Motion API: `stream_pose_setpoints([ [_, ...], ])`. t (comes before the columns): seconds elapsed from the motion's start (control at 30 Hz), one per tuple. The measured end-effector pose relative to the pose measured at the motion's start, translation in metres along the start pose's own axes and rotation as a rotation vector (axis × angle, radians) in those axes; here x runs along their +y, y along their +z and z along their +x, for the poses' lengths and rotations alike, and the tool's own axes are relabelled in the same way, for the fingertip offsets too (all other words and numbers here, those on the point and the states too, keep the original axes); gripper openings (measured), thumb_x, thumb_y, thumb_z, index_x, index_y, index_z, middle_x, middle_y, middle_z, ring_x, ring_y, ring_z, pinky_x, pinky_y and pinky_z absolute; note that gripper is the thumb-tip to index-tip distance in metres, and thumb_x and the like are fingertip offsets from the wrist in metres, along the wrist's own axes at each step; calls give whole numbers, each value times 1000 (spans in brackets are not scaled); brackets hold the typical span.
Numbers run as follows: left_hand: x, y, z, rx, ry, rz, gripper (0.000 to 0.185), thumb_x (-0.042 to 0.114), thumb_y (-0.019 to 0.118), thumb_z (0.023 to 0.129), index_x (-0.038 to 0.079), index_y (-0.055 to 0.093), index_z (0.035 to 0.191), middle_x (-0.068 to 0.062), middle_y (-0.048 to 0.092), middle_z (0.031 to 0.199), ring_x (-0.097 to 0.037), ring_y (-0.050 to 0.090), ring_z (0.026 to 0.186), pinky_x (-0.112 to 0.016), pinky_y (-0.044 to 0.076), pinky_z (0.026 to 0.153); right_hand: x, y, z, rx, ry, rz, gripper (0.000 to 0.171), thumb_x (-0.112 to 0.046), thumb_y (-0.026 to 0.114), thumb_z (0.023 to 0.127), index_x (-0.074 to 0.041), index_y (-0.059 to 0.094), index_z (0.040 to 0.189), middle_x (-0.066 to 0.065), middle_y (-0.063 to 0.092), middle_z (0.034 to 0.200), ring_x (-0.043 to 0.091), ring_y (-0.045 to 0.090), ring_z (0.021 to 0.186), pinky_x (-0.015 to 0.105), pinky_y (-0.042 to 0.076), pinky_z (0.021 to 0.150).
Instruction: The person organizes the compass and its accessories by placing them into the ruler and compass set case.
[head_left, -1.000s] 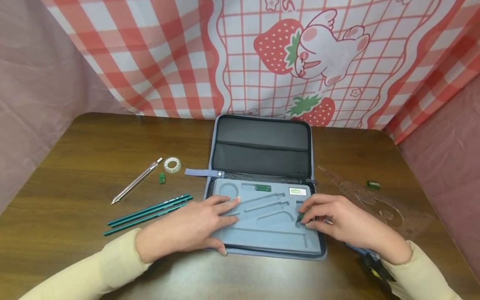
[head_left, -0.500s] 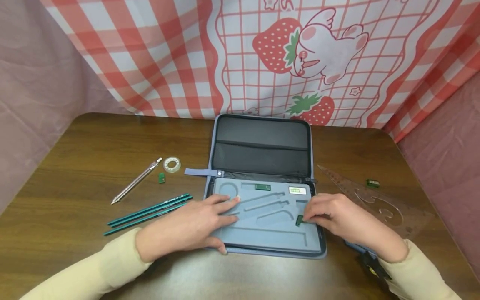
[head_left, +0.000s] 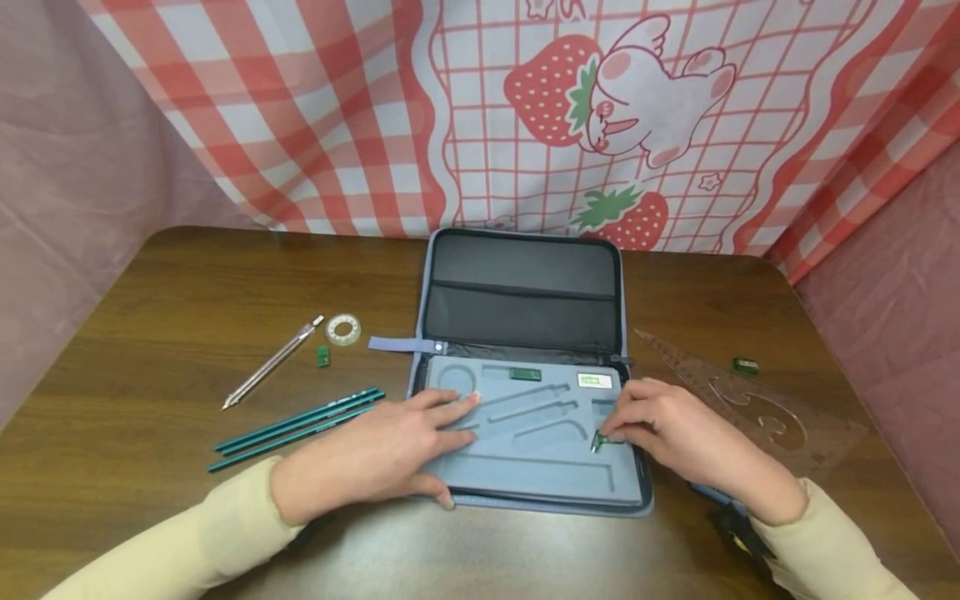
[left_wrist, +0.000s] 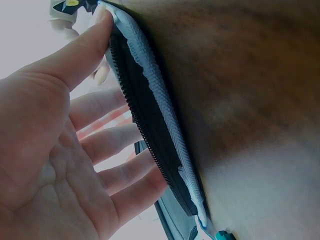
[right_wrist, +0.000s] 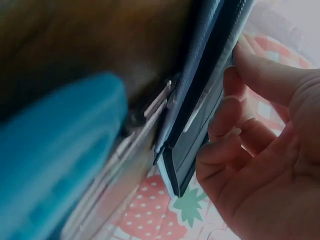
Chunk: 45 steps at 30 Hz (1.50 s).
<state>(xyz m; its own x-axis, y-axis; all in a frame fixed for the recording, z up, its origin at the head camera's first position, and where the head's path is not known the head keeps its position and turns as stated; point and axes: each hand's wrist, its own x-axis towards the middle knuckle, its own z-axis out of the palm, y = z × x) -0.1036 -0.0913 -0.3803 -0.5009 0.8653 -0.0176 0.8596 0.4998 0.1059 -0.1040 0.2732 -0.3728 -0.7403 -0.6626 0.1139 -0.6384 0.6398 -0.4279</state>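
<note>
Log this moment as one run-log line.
left hand: flat on foam tray | right hand: pinching small green piece over tray | case lid: open

Small green piece [head_left: 600, 440] on open case [head_left: 525, 467]

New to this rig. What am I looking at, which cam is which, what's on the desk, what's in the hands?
No machine here: a person works with two bare hands, wearing three cameras. The wide picture comes from the head camera, looking down; the two dim close-ups come from the wrists.

On the wooden table lies an open zip case with a grey foam insert cut into tool-shaped slots. The left hand rests flat on the insert, thumb at the case's near edge. The right hand pinches a small green piece over a slot.

Left of the case: green pencils, a silver compass, a tape roll and a small green piece. Right of it: clear set squares and another green piece.
</note>
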Motion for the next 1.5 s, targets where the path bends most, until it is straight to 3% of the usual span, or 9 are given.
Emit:
stream_pose_setpoints([
  [0.2, 0, 0, 0, 5, 0, 2, 73, 65, 68, 79, 18, 64, 134, -8, 40, 155, -28, 44, 135, -40, 56, 78, -5, -9, 0, -58, 166, -97, 21, -11, 82, 82, -27, 68, 87, -20, 56, 83, 1, 51, 72, 26, 49, 64],
  [0.33, 1, 0, 2, 14, 6, 10, 73, 66, 68, 79, 18, 64, 134, -7, 41, 155, -28, 44, 135, -42, 57, 76, 4, -28, -18, -43, 161, -175, 27, -14, 84, 79, -30, 63, 84, -22, 53, 78, -1, 47, 68, 25, 46, 60],
  [0.5, 1, -1, 3, 14, 13, 20, 73, 66, 68, 79, 18, 64, 133, -7, 40, 155, -28, 44, 135, -42, 57, 76, 25, -43, -59, -143, 168, -101, 24, -26, 84, 78, -30, 61, 84, -24, 47, 74, -5, 42, 64, 21, 39, 53],
  [0.6, 1, -2, 1, 11, 7, 17, 72, 66, 68, 79, 18, 65, 133, -7, 41, 155, -28, 44, 135, -41, 56, 78, 33, -44, -82, -254, 232, -27, 23, -35, 82, 78, -28, 60, 85, -23, 46, 74, -5, 42, 65, 21, 38, 53],
  [0.77, 0, -3, -1, -3, -3, -3, 72, 65, 69, 79, 18, 64, 134, -7, 40, 156, -28, 43, 136, -42, 56, 78, 35, -40, -102, -333, 319, 0, 24, -36, 80, 79, -26, 59, 85, -20, 45, 74, -4, 41, 65, 22, 37, 53],
  [1.0, 0, 0, 0, -15, -11, -26, 72, 65, 68, 80, 18, 64, 134, -7, 38, 157, -28, 43, 136, -41, 56, 82, 28, -35, -99, -363, 362, -55, 29, -26, 83, 80, -26, 54, 80, -16, 43, 73, -3, 39, 62, 23, 34, 50],
  [1.2, 1, 1, 1, 0, 0, -3, 72, 66, 68, 79, 18, 64, 133, -7, 39, 156, -28, 43, 136, -41, 56, 80, 22, -29, -96, -355, 381, -71, 37, -16, 85, 73, -26, 50, 77, -15, 41, 69, -1, 37, 59, 23, 32, 48],
  [1.4, 1, 0, 1, 2, -2, -1, 72, 65, 68, 79, 18, 65, 133, -7, 40, 156, -28, 44, 135, -41, 56, 79, 18, -29, -87, -287, 301, -53, 38, -12, 85, 72, -29, 52, 84, -20, 45, 69, -4, 40, 60, 22, 35, 49],
  [1.5, 1, 0, -1, 9, -7, -2, 71, 65, 69, 78, 18, 65, 132, -6, 41, 155, -27, 44, 135, -41, 56, 76, 10, -34, -72, -181, 204, -103, 41, -10, 86, 69, -31, 54, 86, -22, 45, 72, -4, 41, 62, 21, 36, 51],
])
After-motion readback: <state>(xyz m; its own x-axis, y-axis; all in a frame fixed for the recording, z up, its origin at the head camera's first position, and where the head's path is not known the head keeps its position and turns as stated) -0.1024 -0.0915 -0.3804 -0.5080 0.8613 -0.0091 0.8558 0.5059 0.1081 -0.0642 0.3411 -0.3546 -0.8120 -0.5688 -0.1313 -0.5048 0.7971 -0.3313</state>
